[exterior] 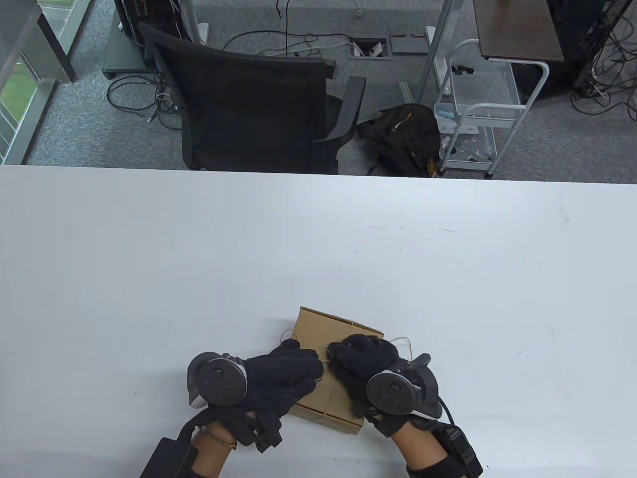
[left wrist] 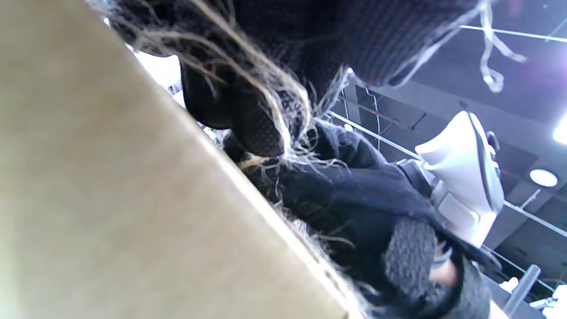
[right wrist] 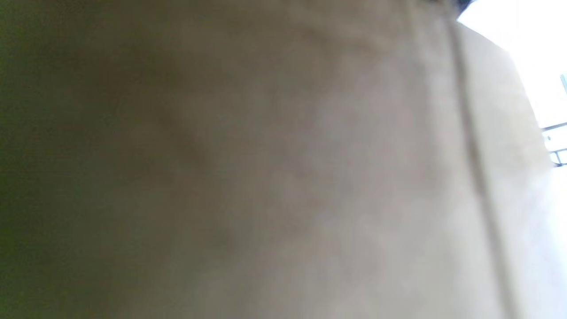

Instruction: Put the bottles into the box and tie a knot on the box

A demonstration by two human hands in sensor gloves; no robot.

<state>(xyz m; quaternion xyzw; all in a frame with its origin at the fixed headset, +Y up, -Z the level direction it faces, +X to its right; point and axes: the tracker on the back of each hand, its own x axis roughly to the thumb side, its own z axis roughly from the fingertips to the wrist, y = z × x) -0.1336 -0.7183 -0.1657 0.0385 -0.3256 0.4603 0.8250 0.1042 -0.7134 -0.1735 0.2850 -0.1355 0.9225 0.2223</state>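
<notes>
A closed brown cardboard box (exterior: 326,331) lies near the table's front edge, with thin twine (exterior: 329,398) wrapped round it. No bottles show. My left hand (exterior: 314,367) and right hand (exterior: 337,356) both lie on the lid, curled fingertips meeting at its middle. In the left wrist view, frayed twine (left wrist: 283,102) runs between my left fingers (left wrist: 252,128) just above the box edge (left wrist: 110,199), and the right hand (left wrist: 354,199) is close behind. Both hands seem to pinch the twine there. The box wall (right wrist: 266,177) fills the right wrist view.
The white table (exterior: 149,279) spreads out on all sides of the box. Loose loops of twine (exterior: 404,341) trail off the box's right side. Beyond the far edge stand a black office chair (exterior: 249,104) and a white wire cart (exterior: 473,119).
</notes>
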